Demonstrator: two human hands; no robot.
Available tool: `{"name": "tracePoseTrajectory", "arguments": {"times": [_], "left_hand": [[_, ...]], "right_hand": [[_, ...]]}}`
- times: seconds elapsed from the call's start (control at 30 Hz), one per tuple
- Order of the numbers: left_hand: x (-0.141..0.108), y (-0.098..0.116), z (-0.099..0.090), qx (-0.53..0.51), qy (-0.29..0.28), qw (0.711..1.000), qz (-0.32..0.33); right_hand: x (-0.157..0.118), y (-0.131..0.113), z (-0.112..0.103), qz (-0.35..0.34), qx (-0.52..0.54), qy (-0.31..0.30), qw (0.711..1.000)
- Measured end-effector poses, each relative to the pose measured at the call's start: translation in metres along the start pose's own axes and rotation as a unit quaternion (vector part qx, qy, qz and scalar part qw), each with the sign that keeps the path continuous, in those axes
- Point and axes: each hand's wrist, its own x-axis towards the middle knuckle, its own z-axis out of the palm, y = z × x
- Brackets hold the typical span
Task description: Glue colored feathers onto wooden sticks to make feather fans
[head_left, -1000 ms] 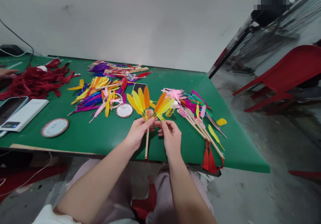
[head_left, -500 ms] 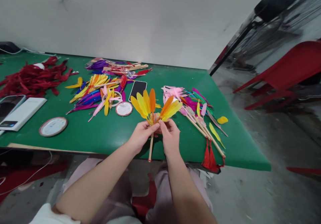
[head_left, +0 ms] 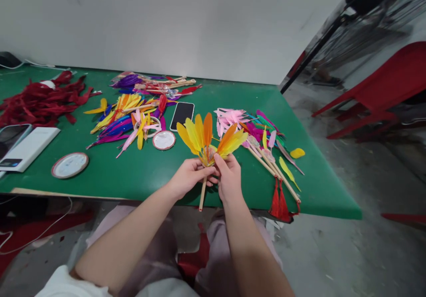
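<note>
A feather fan [head_left: 203, 135] of yellow and orange feathers on a wooden stick is between my hands, above the table's front edge. Closed around its base from the left is my left hand [head_left: 188, 177], with the thumb across the front just above the stick. On the other side my right hand [head_left: 229, 175] pinches the fan at the feathers' lower ends, thumb in front. The stick points down toward me. My fingers partly hide the point where the feathers meet it. Nearest on the right lie pink feathers [head_left: 229, 120] and wooden sticks [head_left: 276, 168] with red tassels [head_left: 279, 201].
On the green table [head_left: 126, 177] are a black-screened phone [head_left: 182, 116], a small round lid [head_left: 163, 140], a larger lid [head_left: 69, 165], a white power bank [head_left: 31, 148], a dark red ribbon heap [head_left: 43, 102] and colourful feather bundles [head_left: 116, 126]. A red chair [head_left: 389, 84] stands right.
My left thumb has slid lower, uncovering the base of the feathers. The fan sits slightly farther right in view. My right hand still pinches it.
</note>
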Motion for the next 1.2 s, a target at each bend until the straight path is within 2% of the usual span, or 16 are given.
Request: {"name": "tracePoseTrajectory", "arguments": {"times": [0.17,0.33,0.77,1.2], "left_hand": [[0.0005,-0.0012,0.0015,0.014,0.001,1.0,0.007],[0.0015,-0.0024,0.0034,0.009,0.024,0.999,0.036],[0.0016,-0.0053,0.0045,0.031,0.011,0.999,0.038],[0.0014,-0.0045,0.0057,0.039,0.007,0.998,0.038]], "right_hand": [[-0.001,0.0,0.0007,0.024,0.005,-0.001,1.0],[-0.0015,-0.0002,0.0013,0.0,0.008,-0.004,1.0],[-0.0045,-0.0024,0.0035,0.005,0.018,-0.016,1.0],[-0.0052,0.001,0.005,0.001,0.017,0.0,1.0]]}}
